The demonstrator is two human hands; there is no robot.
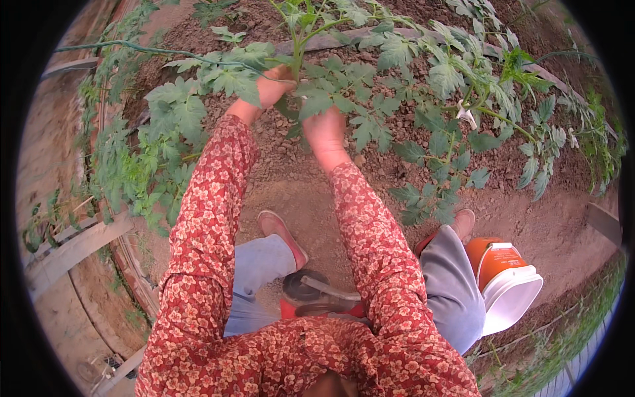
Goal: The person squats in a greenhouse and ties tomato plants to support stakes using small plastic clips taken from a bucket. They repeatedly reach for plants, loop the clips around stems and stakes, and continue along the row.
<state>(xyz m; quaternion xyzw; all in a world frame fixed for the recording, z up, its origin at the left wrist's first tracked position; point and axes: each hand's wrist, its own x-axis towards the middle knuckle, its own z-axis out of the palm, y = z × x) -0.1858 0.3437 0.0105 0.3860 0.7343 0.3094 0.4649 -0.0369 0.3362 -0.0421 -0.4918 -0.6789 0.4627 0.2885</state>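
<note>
My left hand (273,89) is at the left side of a tomato plant's stem (297,57), its fingers close to the stem and to the end of a green twine (144,48). My right hand (325,126) is just right of and below the stem, blurred, with its fingers hidden behind tomato leaves (332,82). A small white piece shows between the hands, too small to name. Farther right, a white plastic clip (466,115) sits on the stem of another tomato plant.
An orange and white plastic bucket (501,263) lies tilted by my right leg. A low seat with a black wheel (302,285) is between my legs. A grey irrigation hose (327,41) runs behind the stem. Wooden boards (79,250) lie at left.
</note>
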